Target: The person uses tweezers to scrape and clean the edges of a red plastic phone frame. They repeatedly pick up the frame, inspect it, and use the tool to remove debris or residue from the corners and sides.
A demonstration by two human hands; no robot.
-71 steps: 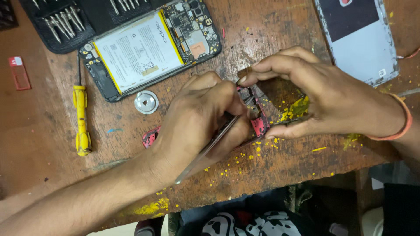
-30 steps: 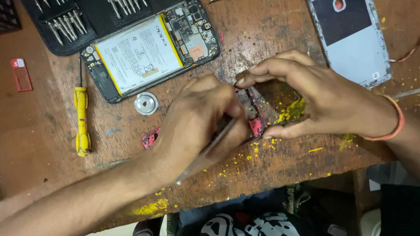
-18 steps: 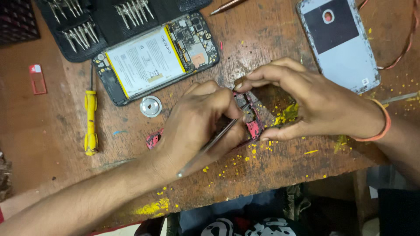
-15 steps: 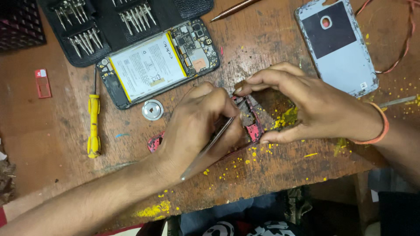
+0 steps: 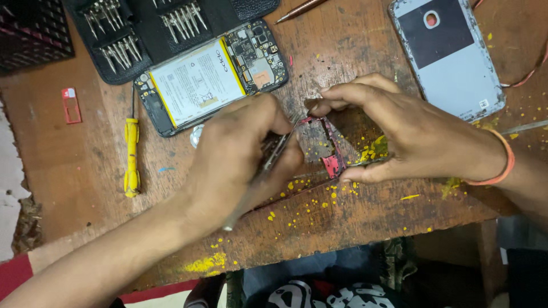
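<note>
Two hands meet over a small red-edged circuit board point(image 5: 324, 145). Left hand point(image 5: 240, 154), curled closed, grips slim metal tweezers point(image 5: 268, 165); right hand point(image 5: 405, 137) arches, pinching the board's edges.

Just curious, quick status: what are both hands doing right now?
Left hand grips metal tweezers, tips at small red circuit board. Right hand pinches that board. Opened phone with white battery lies close behind.
</note>
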